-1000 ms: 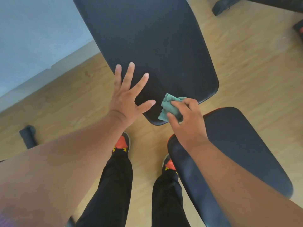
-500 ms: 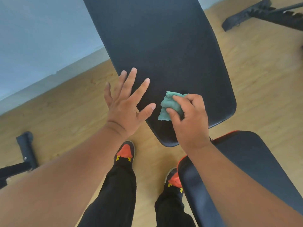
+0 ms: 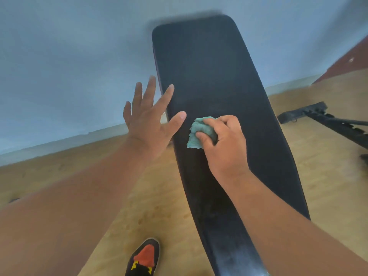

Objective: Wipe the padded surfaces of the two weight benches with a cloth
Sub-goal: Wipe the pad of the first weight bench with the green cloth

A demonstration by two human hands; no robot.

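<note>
A long black padded backrest point(image 3: 215, 80) of a weight bench rises tilted away from me through the middle of the view. My right hand point(image 3: 225, 144) is closed around a bunched teal cloth point(image 3: 199, 132), which is pressed against the pad about halfway up. My left hand point(image 3: 149, 118) is spread flat with its fingers apart, thumb and forefinger resting on the pad's left edge and holding nothing. The lower end of the pad runs out of the frame at the bottom. The seat pad is out of view.
A black metal frame point(image 3: 326, 120) of other equipment lies on the wooden floor point(image 3: 328, 196) to the right. A pale blue wall point(image 3: 69, 66) stands behind the bench. My shoe point(image 3: 144, 259) with a red toe stands at the bottom, left of the pad.
The view has tilted upward, so the backrest's top end now shows and the seat pad has dropped out of frame. Both hands have slid higher up the backrest with the cloth.
</note>
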